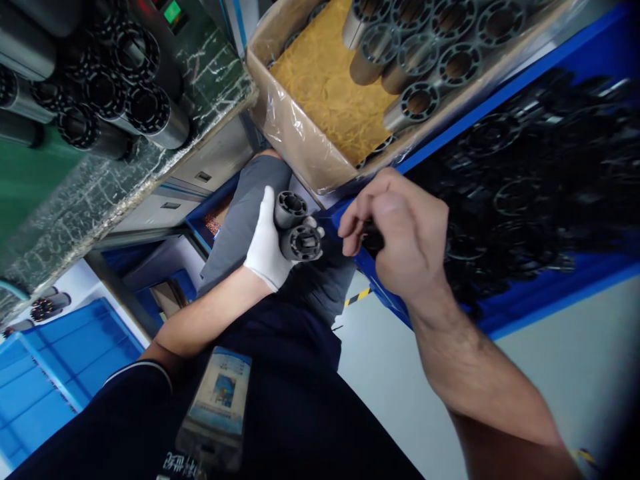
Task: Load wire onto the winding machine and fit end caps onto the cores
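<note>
My left hand (267,247), in a white glove, is wrapped round two short metal cylinders. The upper cylinder (291,208) and the lower cylinder (301,243) lie side by side, their dark slotted ring ends facing up. Something pale shows inside the bore of the lower one. To the right, my bare right hand (400,227) hovers by the rim of a blue bin (367,263), apart from the cylinders. Its fingers are curled in, with a dark patch between them; whether that is a held part or the bin behind, I cannot make out.
Dark ring-shaped parts (530,193) fill the blue bin. Behind it, a plastic-lined carton (310,147) holds several upright cylinders (417,101) on a yellow sheet. More cylinders (155,113) stand on the green bench (210,73) at upper left. A blue crate (100,347) sits at lower left.
</note>
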Available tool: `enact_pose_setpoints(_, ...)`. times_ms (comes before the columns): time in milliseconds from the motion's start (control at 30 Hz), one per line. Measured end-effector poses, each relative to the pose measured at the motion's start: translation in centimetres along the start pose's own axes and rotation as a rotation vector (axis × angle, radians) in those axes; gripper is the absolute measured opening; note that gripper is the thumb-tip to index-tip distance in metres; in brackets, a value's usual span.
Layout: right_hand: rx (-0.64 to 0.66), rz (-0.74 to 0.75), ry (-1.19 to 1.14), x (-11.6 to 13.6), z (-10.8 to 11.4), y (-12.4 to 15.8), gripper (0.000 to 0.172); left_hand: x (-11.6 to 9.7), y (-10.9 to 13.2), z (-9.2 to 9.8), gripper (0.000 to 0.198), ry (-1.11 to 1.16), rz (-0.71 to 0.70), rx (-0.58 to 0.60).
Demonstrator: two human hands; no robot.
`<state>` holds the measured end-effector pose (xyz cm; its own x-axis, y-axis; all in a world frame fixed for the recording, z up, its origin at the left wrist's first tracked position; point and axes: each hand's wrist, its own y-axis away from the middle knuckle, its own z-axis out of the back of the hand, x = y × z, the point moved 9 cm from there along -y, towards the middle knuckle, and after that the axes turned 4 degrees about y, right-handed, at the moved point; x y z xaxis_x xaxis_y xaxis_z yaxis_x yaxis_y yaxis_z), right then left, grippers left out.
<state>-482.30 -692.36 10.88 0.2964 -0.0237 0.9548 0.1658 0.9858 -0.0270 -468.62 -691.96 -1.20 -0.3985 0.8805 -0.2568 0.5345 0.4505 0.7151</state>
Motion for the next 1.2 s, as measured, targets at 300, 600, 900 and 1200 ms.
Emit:
enact_pose_setpoints(300, -0.174, 0.417, 0.036, 3.5, 0.7, 0.1, 0.012, -1.6, 2.3, -3.2, 0.055, -0.054, -0.145, 0.149)
enact_pose_setpoints(600, -0.060, 0.410, 0.078, 3.0, -0.6, -0.1, 0.040, -4.6, 3.8, -2.8, 0.040, -0.244, -0.552, 0.105)
enact_pose_setpoints(900, -0.102, 0.382, 0.112, 3.0, -0.2, 0.3, 0.047, -5.8, 4.6, -3.0, 0.049, -0.561, -0.700, 0.193)
enact_pose_setpoints(1200, -0.130, 0.442, 0.184, 4.0, -2.0, 1.5, 0.047, -7.4, 6.2, -2.0, 0.043, -0.563, -0.858, 0.230)
